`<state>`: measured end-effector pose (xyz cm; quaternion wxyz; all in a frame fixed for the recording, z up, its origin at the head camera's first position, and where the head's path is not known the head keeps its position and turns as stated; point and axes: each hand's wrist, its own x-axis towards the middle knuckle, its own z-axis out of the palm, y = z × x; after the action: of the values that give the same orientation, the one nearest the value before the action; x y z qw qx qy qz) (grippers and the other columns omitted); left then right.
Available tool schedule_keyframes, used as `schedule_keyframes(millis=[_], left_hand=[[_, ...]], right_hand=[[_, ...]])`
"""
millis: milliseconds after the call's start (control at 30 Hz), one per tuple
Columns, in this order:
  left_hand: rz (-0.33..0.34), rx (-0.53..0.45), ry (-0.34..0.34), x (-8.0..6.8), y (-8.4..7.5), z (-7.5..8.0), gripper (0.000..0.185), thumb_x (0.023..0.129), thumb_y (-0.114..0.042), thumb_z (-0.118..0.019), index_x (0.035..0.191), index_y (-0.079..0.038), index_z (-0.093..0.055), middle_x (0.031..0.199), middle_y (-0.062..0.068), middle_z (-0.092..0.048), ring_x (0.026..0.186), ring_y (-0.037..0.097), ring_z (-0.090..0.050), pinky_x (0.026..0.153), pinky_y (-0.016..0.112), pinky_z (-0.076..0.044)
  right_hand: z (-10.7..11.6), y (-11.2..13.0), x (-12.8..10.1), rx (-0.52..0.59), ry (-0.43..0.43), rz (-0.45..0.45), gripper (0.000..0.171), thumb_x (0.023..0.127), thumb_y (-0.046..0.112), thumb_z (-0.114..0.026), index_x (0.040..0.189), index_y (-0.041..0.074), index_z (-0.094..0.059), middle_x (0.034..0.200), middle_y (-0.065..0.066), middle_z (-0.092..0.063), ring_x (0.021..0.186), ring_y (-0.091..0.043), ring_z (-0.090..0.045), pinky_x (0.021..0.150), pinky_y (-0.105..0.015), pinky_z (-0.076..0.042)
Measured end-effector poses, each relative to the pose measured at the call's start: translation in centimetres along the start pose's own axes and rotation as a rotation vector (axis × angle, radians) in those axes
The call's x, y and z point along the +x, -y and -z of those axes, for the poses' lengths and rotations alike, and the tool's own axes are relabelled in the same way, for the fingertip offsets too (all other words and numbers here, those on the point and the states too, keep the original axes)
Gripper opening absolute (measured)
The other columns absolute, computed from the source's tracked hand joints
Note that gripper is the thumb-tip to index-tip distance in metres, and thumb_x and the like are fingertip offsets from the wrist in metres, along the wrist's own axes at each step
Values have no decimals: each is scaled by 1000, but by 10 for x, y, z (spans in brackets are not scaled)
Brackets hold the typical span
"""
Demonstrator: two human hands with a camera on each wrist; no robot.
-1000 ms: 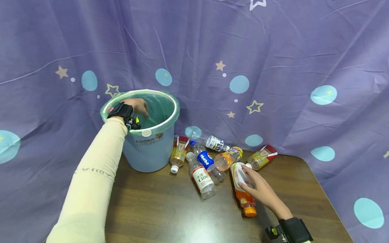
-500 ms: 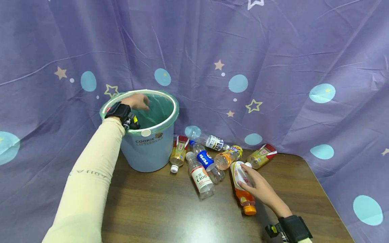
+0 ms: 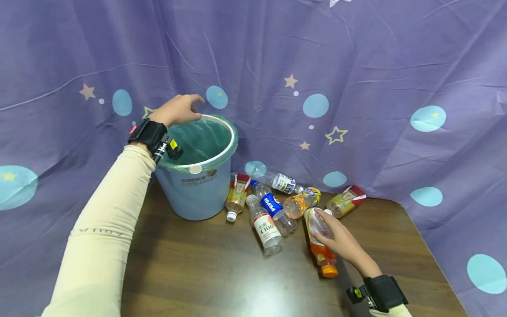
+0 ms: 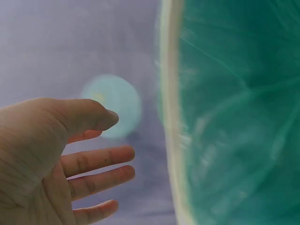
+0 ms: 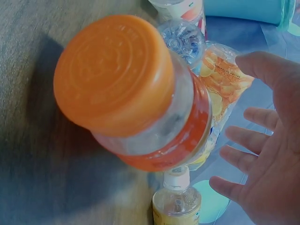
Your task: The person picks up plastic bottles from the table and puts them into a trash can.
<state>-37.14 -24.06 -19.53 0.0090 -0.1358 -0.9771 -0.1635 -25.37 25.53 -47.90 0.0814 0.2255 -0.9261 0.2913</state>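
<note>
Left fingers (image 4: 101,158) spread near the bin (image 3: 200,196), right fingers (image 5: 248,139) by an orange-capped bottle (image 3: 322,254).

1. Left arm (image 3: 95,233) outstretched from 8 o'clock in the head view.
2. Left hand (image 3: 177,110) at 10 o'clock, pointing toward 2, fingers (image 4: 103,180) nearly straight.
3. Right hand (image 3: 338,238) at 4 o'clock, pointing between 10 and 11, fingers (image 5: 246,139) spread, loosely extended.
</note>
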Motion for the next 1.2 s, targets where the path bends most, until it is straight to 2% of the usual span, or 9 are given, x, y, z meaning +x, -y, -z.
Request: schedule_keyframes(millis=[233,333,467,667,800,1000,1200], left_hand=[[-132,68,-93,-10,-47,9,55,103,-20,-54,156,-12,-39,142,23,-56,126,39,-56,102,53,-46],[-205,96,-169,-18,-67,4,55,103,-20,-55,155,-13,-40,147,19,-54,133,37,-53,108,52,-44],[-324,114,-300,-30,-89,-11,53,101,-19,-59,152,-11,-46,150,14,-53,137,34,-51,112,51,-43],[-531,108,-441,-47,-111,-43,50,98,-17,-65,145,-7,-53,145,17,-56,130,37,-57,111,49,-45],[-610,79,-471,-60,-118,-70,49,96,-16,-66,143,-6,-55,146,20,-55,130,40,-56,113,51,-43],[-658,5,-467,-77,-118,-117,50,94,-14,-68,142,-6,-57,149,19,-52,132,39,-55,113,52,-44],[-621,-73,-419,-91,-106,-163,51,93,-14,-69,142,-8,-57,149,17,-53,131,38,-57,111,52,-45]], right_hand=[[1,-1,-5,-1,-7,-19,68,92,25,-76,150,6,-47,144,-23,-56,122,-38,-58,95,-57,-50],[1,-1,-8,-2,-10,-33,68,92,26,-76,150,7,-47,144,-23,-56,121,-38,-58,94,-57,-50],[1,0,-12,2,-13,-38,68,91,25,-77,150,7,-47,144,-24,-56,123,-39,-57,97,-59,-49],[3,1,-19,15,-18,-61,69,91,27,-77,150,7,-46,143,-23,-57,129,-42,-54,103,-64,-45],[5,2,-24,20,-19,-87,69,92,30,-76,151,9,-46,139,-19,-60,129,-41,-54,103,-64,-45],[9,2,-29,17,-20,-93,70,93,28,-75,152,6,-44,142,-21,-58,135,-43,-50,107,-67,-41],[21,5,-23,-11,-11,-83,70,94,30,-74,152,5,-44,154,-22,-47,142,-46,-42,113,-67,-35]])
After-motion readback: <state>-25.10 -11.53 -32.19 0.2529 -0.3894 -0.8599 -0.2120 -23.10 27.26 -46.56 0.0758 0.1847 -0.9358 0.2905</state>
